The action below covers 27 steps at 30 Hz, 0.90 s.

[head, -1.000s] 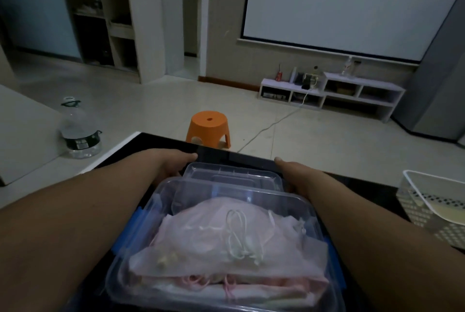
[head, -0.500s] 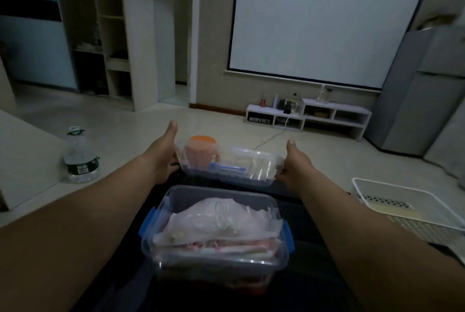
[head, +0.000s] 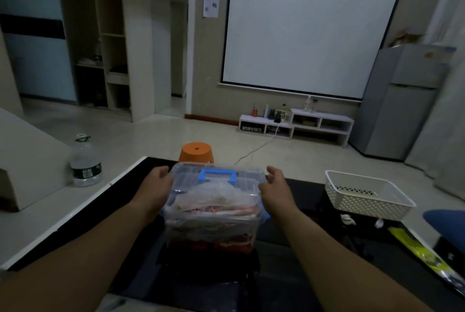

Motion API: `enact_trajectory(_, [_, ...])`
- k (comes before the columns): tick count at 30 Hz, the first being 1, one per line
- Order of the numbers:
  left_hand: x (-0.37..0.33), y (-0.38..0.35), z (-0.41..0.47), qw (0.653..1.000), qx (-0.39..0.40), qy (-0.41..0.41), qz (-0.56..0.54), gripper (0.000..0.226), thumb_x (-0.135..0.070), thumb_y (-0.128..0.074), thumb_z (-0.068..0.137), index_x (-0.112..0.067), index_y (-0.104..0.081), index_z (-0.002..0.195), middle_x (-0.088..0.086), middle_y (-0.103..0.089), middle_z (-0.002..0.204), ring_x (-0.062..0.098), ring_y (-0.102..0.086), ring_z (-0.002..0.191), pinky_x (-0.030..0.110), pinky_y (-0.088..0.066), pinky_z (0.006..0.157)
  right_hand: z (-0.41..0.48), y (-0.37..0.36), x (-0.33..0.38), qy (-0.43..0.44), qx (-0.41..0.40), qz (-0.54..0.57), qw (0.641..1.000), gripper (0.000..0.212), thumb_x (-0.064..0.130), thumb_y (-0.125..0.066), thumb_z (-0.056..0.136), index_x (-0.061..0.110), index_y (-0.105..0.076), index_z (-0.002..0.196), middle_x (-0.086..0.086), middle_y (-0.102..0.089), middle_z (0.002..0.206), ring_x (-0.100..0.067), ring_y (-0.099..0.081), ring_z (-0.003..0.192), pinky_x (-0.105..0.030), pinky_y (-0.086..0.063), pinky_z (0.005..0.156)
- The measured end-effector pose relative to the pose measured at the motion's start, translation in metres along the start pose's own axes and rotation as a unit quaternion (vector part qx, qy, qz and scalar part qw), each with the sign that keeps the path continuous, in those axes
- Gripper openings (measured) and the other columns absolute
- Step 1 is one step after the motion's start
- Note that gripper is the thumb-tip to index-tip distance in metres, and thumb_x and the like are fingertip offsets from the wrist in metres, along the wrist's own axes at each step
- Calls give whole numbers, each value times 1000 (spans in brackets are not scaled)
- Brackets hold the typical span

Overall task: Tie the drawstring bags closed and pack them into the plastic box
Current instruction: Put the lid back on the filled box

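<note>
On the black table (head: 305, 196), straight ahead of the person, stands the plastic box (head: 211, 232). Its clear walls show the drawstring bags (head: 214, 198) stacked inside up to the rim. The lid (head: 242, 181) lies over the opening with its blue handle (head: 217, 175) uppermost; whether it is seated all round I cannot tell. The left hand (head: 156, 187) curls its fingers round the lid's left end, and the right hand (head: 276, 189) grips the right end with the thumb raised.

Holding both short ends probably keeps the lid level and square over the rim, so that it comes down evenly on the bulging top bag (soft cloth would likely tip it up if only one end were pressed). A blue latch (head: 265, 216) shows on the box's right side below the right wrist; whether it is clipped is hidden. With the box this full, tying and packing look finished, and closing seems to be the step in hand. The white basket (head: 364, 201) sits well apart to the right on the same table, out of the arms' way.

As for writing, little can be read. The water bottle (head: 85, 163) on the floor at the left carries a dark label with a pale band, its print too small to make out. The paper sheet (head: 210, 4) on the wall bears marks that are not legible. No brand shows on the box or lid.
</note>
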<state>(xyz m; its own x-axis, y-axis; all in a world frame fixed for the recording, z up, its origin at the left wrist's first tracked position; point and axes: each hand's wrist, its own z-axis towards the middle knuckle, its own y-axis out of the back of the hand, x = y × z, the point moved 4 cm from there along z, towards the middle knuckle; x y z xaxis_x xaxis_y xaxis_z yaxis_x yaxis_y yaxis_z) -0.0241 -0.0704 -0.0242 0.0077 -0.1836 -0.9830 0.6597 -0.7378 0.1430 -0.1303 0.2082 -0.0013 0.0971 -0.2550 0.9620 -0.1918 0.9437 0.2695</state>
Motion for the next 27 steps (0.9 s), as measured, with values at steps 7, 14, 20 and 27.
enact_trajectory(7, [22,-8,-3,989,60,-14,133,37,-12,-52,99,-19,-60,134,7,-67,125,26,-65,111,44,-52,100,-8,-8,-32,-29,-22,-47,998,40,12,-50,104,20,-49,143,-3,-61,123,-8,-59,87,-22,-48,61])
enact_trajectory(14, [38,3,3,978,6,-4,211,32,-16,-51,101,-10,-64,130,11,-67,125,30,-62,109,37,-46,91,0,-30,-39,-12,-41,-140,989,41,11,-46,103,16,-48,143,-5,-48,140,-18,-60,106,-39,-57,91])
enact_trajectory(20, [44,7,13,941,-21,-23,336,14,-32,-50,101,-23,-59,95,4,-67,98,27,-62,87,39,-50,78,2,-26,-53,-7,-50,-188,981,18,21,-51,102,25,-52,119,2,-58,112,-14,-64,91,-40,-61,82])
enact_trajectory(27, [40,16,47,932,-45,-9,359,32,-42,-65,96,-19,-59,74,3,-67,78,28,-63,76,37,-52,74,23,-18,-37,-23,-69,-266,961,14,38,-52,103,28,-53,94,3,-63,92,-17,-63,84,-46,-56,89])
